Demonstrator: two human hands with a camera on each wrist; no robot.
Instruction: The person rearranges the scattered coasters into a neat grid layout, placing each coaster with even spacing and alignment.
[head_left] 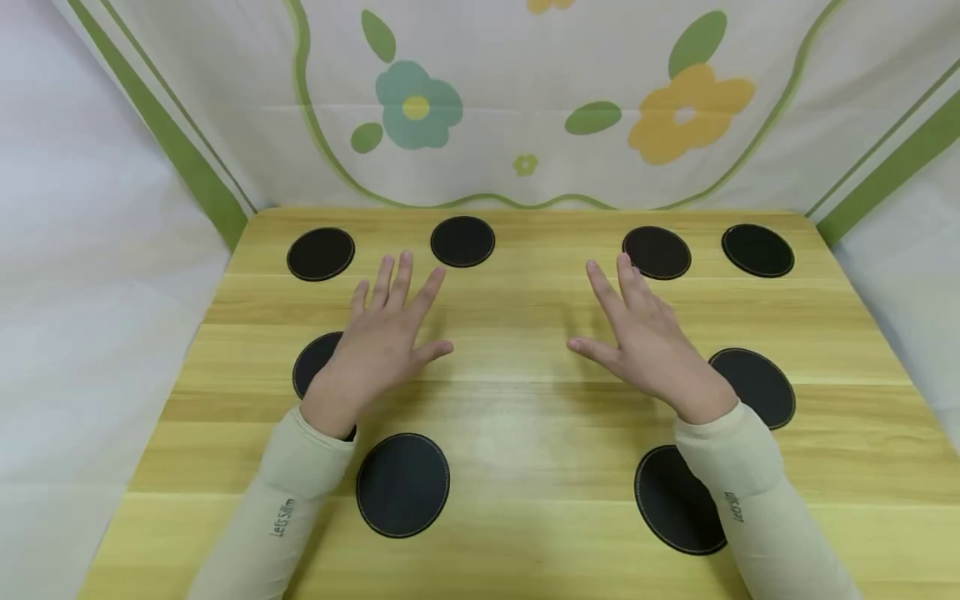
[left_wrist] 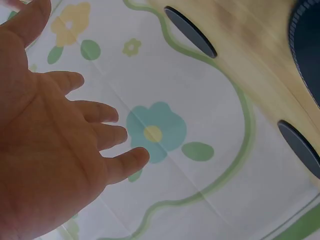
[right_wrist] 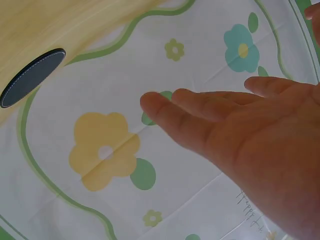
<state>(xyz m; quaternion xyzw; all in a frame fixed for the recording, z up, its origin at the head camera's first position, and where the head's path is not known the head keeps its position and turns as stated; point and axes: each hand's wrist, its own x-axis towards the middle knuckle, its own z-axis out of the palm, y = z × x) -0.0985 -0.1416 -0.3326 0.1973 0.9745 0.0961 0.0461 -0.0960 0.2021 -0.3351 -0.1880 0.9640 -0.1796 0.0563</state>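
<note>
At the left of the frame, we hold our left hand (head_left: 382,337) flat and spread above the wooden worktop (head_left: 510,400), fingers straight and gripping nothing; it partly covers one black round coaster (head_left: 313,360) at middle left. Two more coasters sit in the upper left, at (head_left: 321,253) and (head_left: 462,242), and a fourth coaster (head_left: 402,484) lies in the lower left beside our sleeve (head_left: 288,492). Small writing runs along that sleeve; it appears to read "Let's Slim", though the letters are tiny.

Centre frame, bare wood separates the two hands, which hover well apart.

To the right, our right hand (head_left: 645,337) is likewise flat and empty, fingertips reaching toward the upper-right coaster (head_left: 657,252), with another coaster (head_left: 757,250) beyond it. A middle-right coaster (head_left: 756,386) lies just beside the wrist, and the right sleeve (head_left: 750,492), which carries small print we cannot read, overlaps the lower-right coaster (head_left: 675,500).

Behind the worktop hangs a flowered cloth (head_left: 525,100); the right wrist view shows faint script on it, too small to read.

We judge the work hardly begun: all eight coasters lie singly, spread in two mirrored groups, none lifted or stacked, neither hand touching one for certain.
</note>
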